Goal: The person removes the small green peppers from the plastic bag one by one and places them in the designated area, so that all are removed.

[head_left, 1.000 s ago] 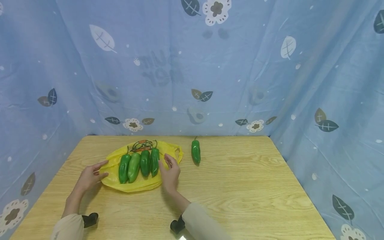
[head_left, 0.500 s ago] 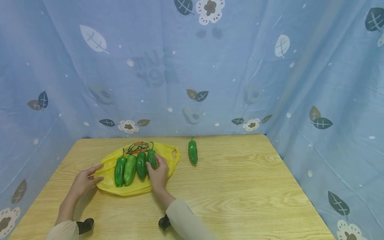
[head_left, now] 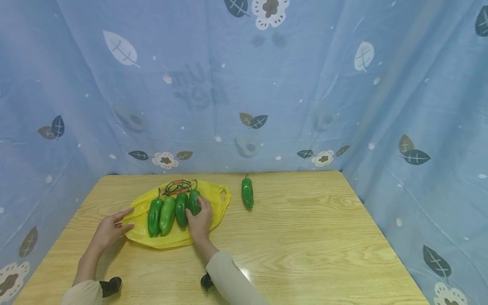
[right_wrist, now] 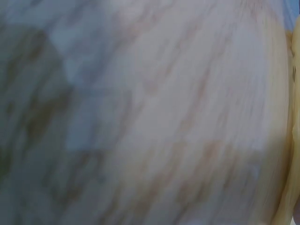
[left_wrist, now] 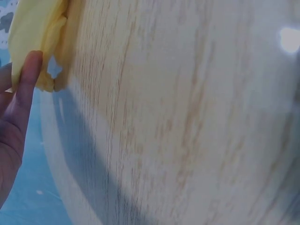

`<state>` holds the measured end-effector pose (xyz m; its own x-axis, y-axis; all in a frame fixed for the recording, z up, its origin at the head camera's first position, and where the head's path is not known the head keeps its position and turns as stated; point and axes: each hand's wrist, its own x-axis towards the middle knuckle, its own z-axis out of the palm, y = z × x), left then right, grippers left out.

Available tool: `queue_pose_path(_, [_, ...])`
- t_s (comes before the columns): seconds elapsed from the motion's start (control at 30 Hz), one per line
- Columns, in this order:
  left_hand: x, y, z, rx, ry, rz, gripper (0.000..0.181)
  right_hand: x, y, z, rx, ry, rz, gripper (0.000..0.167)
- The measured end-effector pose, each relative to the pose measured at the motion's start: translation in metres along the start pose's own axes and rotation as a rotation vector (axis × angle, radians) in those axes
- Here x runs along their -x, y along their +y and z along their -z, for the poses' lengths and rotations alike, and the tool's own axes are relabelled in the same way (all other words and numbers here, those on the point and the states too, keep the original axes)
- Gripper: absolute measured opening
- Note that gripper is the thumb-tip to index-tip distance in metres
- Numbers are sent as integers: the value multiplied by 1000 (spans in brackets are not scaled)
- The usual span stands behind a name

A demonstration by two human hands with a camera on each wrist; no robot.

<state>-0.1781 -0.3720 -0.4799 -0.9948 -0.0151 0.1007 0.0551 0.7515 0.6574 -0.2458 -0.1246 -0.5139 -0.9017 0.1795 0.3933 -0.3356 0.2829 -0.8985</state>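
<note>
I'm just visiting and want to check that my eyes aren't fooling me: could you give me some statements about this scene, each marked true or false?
1. Four green peppers lie on the yellow bag. True.
2. Every pepper is on the bag. False: a fifth pepper lies on the wooden table, to the right of the bag.
3. The left hand is at the bag's left edge. True.
4. Both hands grip peppers. False: only the right hand does, holding the rightmost pepper on the bag.
5. A blue curtain with leaf and flower prints hangs behind the table. True.
6. The sleeves are black. False: the sleeves are pale.
</note>
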Motion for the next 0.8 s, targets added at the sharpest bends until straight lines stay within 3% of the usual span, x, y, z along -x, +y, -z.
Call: queue_pose_path(0.8, [0, -4, -2, 10, 29, -19, 53, 3, 4, -2, 49, 24, -43, 53])
